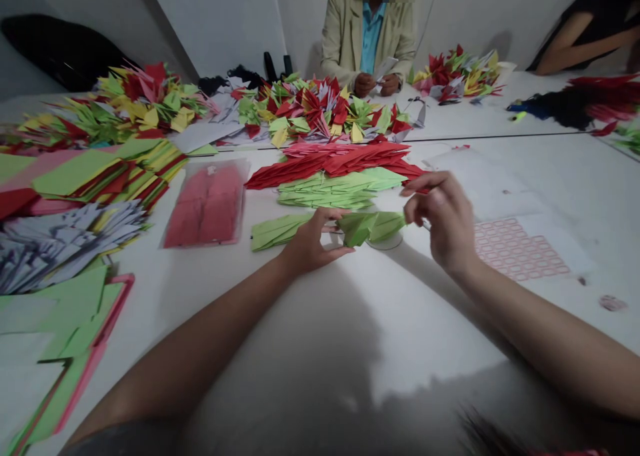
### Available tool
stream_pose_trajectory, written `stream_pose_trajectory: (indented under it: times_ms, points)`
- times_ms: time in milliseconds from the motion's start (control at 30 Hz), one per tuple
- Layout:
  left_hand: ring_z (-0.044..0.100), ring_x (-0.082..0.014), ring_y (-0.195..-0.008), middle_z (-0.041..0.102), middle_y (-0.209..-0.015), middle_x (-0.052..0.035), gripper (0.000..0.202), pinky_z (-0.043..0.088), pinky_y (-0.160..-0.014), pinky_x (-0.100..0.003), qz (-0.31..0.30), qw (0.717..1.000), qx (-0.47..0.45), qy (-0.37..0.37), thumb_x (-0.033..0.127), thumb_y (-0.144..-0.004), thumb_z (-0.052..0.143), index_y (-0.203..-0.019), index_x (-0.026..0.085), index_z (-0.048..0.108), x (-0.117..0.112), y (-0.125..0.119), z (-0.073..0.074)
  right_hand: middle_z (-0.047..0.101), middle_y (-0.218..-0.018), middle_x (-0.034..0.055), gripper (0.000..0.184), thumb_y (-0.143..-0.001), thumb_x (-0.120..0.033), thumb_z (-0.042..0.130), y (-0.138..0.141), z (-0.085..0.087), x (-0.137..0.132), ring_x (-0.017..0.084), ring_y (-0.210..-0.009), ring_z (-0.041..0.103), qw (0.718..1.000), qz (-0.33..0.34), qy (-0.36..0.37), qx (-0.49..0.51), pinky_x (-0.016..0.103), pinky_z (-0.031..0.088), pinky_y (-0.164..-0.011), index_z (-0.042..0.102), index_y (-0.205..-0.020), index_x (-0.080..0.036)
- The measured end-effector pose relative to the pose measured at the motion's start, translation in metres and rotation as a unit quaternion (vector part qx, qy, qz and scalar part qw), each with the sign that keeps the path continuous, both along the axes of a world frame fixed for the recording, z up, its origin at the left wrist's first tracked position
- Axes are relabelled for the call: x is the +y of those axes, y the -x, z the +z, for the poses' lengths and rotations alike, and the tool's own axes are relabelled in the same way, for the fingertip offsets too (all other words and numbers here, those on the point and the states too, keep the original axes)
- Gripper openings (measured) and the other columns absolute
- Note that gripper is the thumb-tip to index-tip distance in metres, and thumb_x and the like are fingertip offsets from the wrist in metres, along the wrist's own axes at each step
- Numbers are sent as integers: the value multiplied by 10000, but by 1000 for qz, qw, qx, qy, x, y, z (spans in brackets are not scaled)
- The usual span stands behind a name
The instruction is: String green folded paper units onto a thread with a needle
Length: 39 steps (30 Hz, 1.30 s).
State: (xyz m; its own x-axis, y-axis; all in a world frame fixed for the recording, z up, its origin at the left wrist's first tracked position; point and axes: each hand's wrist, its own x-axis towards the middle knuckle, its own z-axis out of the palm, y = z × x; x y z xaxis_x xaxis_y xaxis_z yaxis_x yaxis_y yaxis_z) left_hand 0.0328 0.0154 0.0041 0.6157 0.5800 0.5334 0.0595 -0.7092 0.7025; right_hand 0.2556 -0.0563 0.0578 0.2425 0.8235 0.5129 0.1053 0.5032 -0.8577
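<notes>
Paper folded into a green pointed piece [373, 226] hangs just above the white table [320, 323], between the two hands. The left hand [313, 243] pinches its near end between thumb and fingertips. The right hand [440, 219] nips the far tip, with its other fingers curled in. Gripping both ends likely keeps the folds flat and the creases lined up. Directly below the piece sits a small roll of tape [386, 243], close enough for either hand.

Just left of the left hand lies a flat green folded strip [277, 231]. Beyond the hands are a fan of green folded pieces [330, 191] and, behind it, a fan of red ones [340, 159]; sorted by colour, they seem laid out for easy picking. To the right of the right hand lies a sheet of pink stickers [517, 249].

Well left of the left hand, a clear plastic sleeve [207, 203] holds pink-red sheets. Nearer the body on that side, a pink-edged folder [107, 316] holds loose green sheets. Stacks of mixed paper [100, 173] and grey folded pieces [65, 236] lie further left.

Across the table, a co-worker's hands [375, 83] hold a pale sheet, with heaps of mixed folded pieces [320, 109] beside them.
</notes>
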Motion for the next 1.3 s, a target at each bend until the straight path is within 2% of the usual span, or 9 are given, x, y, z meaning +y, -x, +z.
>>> stream_pose_trajectory:
  times_ms: [100,233,433,533,667,800,900,1133,1300]
  points:
    - [615,-202,-1105,590,-1249,-130,425,575,-847,-336,10,999,33,-31,288,-742,762,-1006,195,442,-1,1,3,600,-843,18,242,-870,-418,606,13,-18,-7,122,-632,534,987,26,62,-143,260,401,-551,582,-970,-200]
    - [567,-242,-1166,587,-1212,-151,403,510,-941,-404,-9,991,35,-125,348,-737,772,-987,179,505,2,3,7,555,-711,-5,153,-886,-326,609,22,-35,-10,117,-604,501,980,-16,70,-187,252,400,-546,580,-827,-187]
    - [560,-227,-1158,569,-1219,-136,361,452,-992,-406,-26,996,21,-87,407,-967,406,-831,169,641,0,3,12,628,-790,32,47,-868,-212,629,18,-43,-3,142,-664,563,972,-69,-51,-218,282,447,-584,604,-837,-187]
    - [592,-200,-1053,597,-1118,-99,204,494,-870,-340,52,996,22,-65,339,-899,554,-787,174,592,-6,0,12,670,-810,39,65,-845,-142,642,19,-45,-3,159,-710,610,958,-81,-128,-242,290,465,-590,627,-870,-201]
    - [604,-119,-732,596,-1082,-75,465,453,-578,-230,93,994,5,65,380,-741,736,-1105,190,519,-20,-4,17,693,-798,34,106,-831,-122,650,21,-47,-5,182,-743,643,947,-93,-173,-253,334,503,-651,623,-872,-216]
    - [649,-157,-757,637,-954,-53,627,509,-671,-270,2,970,-5,245,405,-790,684,-1304,191,396,-34,-10,21,707,-801,39,91,-826,-144,659,20,-45,-5,191,-718,652,934,-101,-191,-283,368,505,-664,624,-863,-219]
    - [665,-182,-870,599,-1158,-99,602,540,-750,-299,-18,951,-32,306,343,-780,704,-1283,212,398,-38,-15,18,710,-799,39,93,-824,-141,659,20,-45,-6,191,-724,655,928,-93,-191,-306,370,496,-676,627,-870,-215]
    - [503,-294,-1286,430,-1451,-146,727,538,-923,-343,-72,974,-32,211,216,-765,711,-1394,244,349,-31,-14,5,615,-698,-5,76,-880,-271,610,23,-57,-7,144,-617,580,974,-104,-34,-198,276,456,-556,564,-856,-215]
    - [523,-279,-1279,287,-1556,-121,775,581,-857,-316,-76,994,25,71,205,-845,610,-1500,330,215,-32,-9,6,426,-490,-99,235,-881,-417,608,24,-51,0,97,-427,391,994,-37,98,-22,221,334,-439,463,-917,-236]
